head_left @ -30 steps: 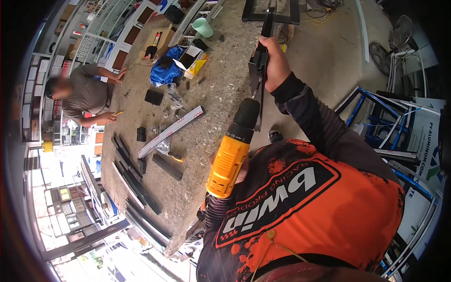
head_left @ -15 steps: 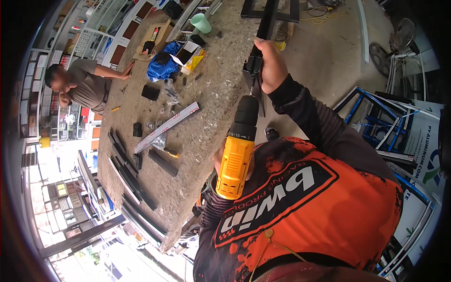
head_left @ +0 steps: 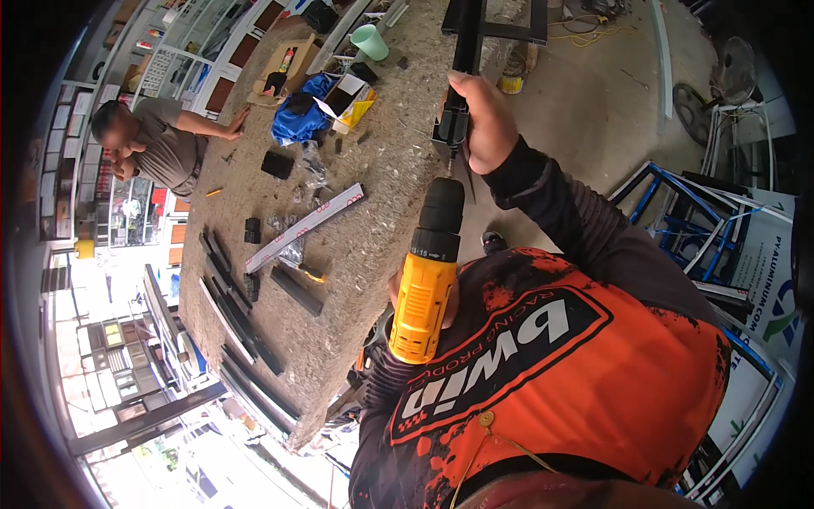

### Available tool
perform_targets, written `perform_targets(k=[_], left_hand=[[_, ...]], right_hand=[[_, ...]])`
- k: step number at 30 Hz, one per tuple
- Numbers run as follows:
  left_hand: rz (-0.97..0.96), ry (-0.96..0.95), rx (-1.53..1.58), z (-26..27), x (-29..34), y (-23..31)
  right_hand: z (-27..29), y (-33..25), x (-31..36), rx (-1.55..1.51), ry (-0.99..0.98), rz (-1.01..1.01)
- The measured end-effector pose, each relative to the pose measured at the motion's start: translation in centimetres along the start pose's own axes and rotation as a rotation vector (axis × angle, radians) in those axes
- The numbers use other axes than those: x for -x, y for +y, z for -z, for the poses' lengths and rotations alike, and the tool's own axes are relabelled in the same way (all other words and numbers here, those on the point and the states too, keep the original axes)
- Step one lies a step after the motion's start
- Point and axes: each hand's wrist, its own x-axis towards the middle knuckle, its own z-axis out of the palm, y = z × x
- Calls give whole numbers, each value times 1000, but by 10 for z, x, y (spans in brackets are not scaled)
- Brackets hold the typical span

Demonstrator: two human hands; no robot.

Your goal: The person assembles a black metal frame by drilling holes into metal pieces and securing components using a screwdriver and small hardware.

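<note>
The right hand (head_left: 492,123) is curled round a black bar (head_left: 468,51), by the edge of the counter (head_left: 386,170). The left hand (head_left: 395,287) is mostly hidden by the yellow drill (head_left: 421,297), but it looks wrapped round the handle. The thin bit (head_left: 453,167) is right at the bar's near end; I can't tell if it touches. It could skid off the hard bar and poke the right hand, because that hand is so close. The bar could also twist if the right hand holds it too loosely. The drill points away from the orange shirt (head_left: 543,373), leaning a bit to the right. Its long way runs nearly in line with the bar's.
</note>
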Motion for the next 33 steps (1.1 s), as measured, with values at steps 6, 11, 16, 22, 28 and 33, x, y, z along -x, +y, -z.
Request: perform_targets(k=[6,11,16,22,28,33], left_hand=[[-72,53,47,-1,-3,-5],[-130,92,88,-4,-5,-7],[-224,124,135,-8,-14,-5],[-755,651,609,-31,-46,-8],[-594,239,-570,-11,-15,-8],[-335,-436,1291,-21,-42,-16]], right_hand=[[-4,-6,-2,-47,-37,-19],[-4,-10,-3,40,-71,36],[13,-1,-9,288,-70,185],[10,-15,-9,-191,-132,3],[9,-16,-4,162,-87,88],[21,-11,-7,-442,-304,-127]])
